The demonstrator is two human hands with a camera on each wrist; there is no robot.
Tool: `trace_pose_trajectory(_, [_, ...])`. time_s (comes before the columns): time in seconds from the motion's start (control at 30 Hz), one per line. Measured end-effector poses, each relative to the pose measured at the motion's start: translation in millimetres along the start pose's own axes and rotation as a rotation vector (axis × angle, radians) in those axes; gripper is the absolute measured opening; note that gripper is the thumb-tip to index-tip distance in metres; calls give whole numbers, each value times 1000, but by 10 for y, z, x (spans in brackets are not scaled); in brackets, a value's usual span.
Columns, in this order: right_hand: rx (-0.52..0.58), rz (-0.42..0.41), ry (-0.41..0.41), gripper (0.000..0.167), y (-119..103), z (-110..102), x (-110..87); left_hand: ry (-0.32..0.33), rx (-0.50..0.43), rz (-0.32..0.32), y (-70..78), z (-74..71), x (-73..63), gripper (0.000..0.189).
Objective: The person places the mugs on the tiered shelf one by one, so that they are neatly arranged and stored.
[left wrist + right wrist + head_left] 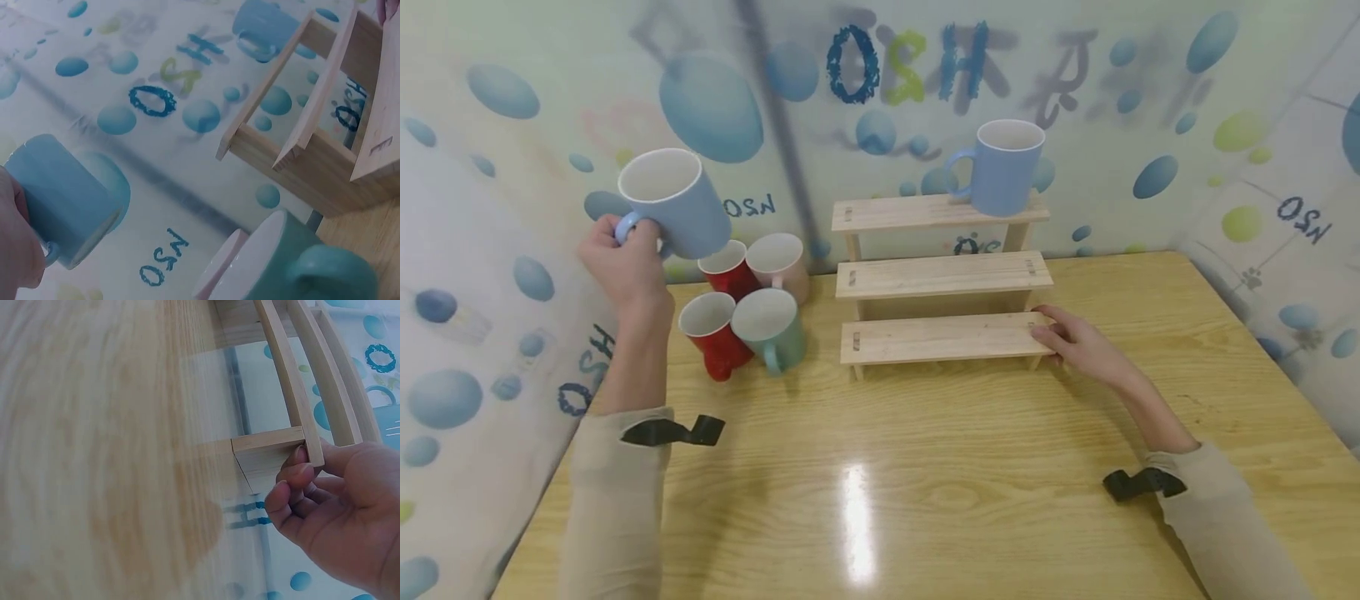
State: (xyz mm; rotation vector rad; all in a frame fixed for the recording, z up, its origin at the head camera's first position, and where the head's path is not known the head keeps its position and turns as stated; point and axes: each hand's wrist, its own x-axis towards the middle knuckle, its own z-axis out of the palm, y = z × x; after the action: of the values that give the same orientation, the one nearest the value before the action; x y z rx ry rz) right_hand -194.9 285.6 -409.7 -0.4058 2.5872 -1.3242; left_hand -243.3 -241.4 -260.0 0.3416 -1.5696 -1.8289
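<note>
My left hand [628, 258] grips a light blue mug [688, 208] by its handle and holds it up in the air at the left, tilted, with its white inside showing. In the left wrist view the same mug [65, 200] hangs beside my fingers. A three-step wooden rack [943, 275] stands at the back of the table. My right hand [1082, 346] pinches the right end of its lowest board, fingers curled under the edge, as the right wrist view shows on the board end [314, 447]. Another light blue mug [1006, 171] sits at the right of the top board, handle to the left.
Left of the rack, several mugs stand close together on the wooden table [955, 492]: two red mugs [718, 337], a pink mug [790, 271] and a green mug [771, 329]. A patterned backdrop [880, 150] rises right behind the rack and along both sides.
</note>
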Motion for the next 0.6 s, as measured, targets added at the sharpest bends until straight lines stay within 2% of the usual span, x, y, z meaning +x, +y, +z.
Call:
trace_pose_trajectory(0.37, [-2,-16,10,60,-13,3,-12,-139,-3,9,-14,508,-260,27])
trace_pose_trajectory(0.6, [4,-12,3,61,-36,0,-24,-228,54,-6,-71,810,-389,27])
